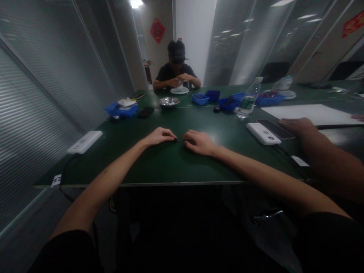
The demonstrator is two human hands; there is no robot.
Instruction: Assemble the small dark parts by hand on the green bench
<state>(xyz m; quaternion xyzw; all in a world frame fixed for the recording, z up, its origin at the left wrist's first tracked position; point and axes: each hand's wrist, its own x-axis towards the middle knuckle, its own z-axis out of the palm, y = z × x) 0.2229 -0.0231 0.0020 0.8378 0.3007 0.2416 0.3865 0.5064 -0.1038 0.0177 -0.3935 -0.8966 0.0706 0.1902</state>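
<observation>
Left hand: while thumb and forefinger meet in a narrow pinch, a small dark piece sits between their tips.
Right hand: fingers curled beside it; I cannot tell what they hold.
Strand: thin, straight, between the hands.
Table: smooth, dark green, faintly glossy.
Bowl: round, shiny metal.
Bottle: clear plastic.
</observation>
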